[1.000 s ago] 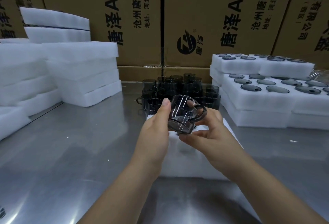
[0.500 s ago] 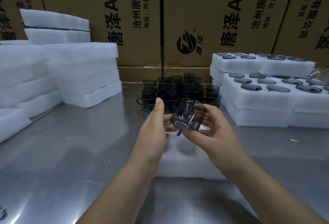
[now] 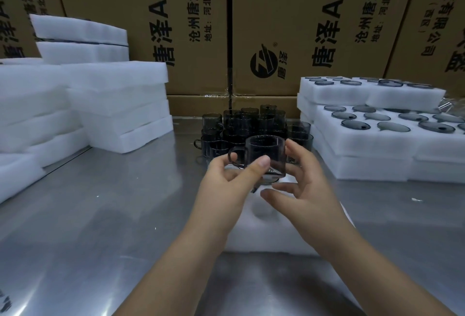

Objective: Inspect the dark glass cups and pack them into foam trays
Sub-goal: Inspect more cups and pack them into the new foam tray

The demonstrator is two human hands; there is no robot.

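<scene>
left hand (image 3: pixel 224 185) grips cup (image 3: pixel 266 154) | right hand (image 3: pixel 309 190) relaxed | filled trays (image 3: pixel 372 170) stacked | loose cups (image 3: pixel 251 119) remain, front tray (image 3: pixel 276 237) looks unfilled

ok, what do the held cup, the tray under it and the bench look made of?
Cup: dark tinted glass, glossy, see-through. Tray: white foam, matte, soft-edged pockets. Bench: probably stainless steel, brushed, with streaky reflections.
</scene>
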